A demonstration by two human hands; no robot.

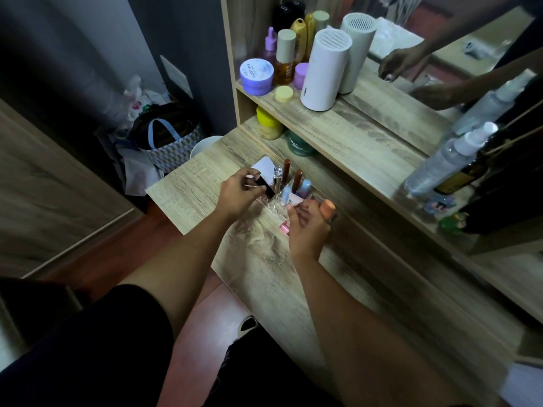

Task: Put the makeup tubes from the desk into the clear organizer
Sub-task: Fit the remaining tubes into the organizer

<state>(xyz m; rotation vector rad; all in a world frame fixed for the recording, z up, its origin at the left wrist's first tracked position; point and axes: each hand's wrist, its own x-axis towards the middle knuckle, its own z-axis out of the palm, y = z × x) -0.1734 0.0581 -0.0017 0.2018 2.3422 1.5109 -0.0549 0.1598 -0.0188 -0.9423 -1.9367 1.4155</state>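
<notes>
Black, a makeup tube (266, 188) is pinched by the left hand (238, 193) over the clear organizer (274, 205), long axis tilted, lower end toward the slots. An orange-capped tube (327, 207) is clasped in the right hand (307, 223).

dim room; wooden vanity (367, 136), mirror (440, 54), reddish floor (182, 230).

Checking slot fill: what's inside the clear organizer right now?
In the clear organizer: two brown-capped tubes, a clear-capped tube and pastel blue tubes stand upright. The left hand and right hand cover the near slots, so those contents can't be seen.
</notes>
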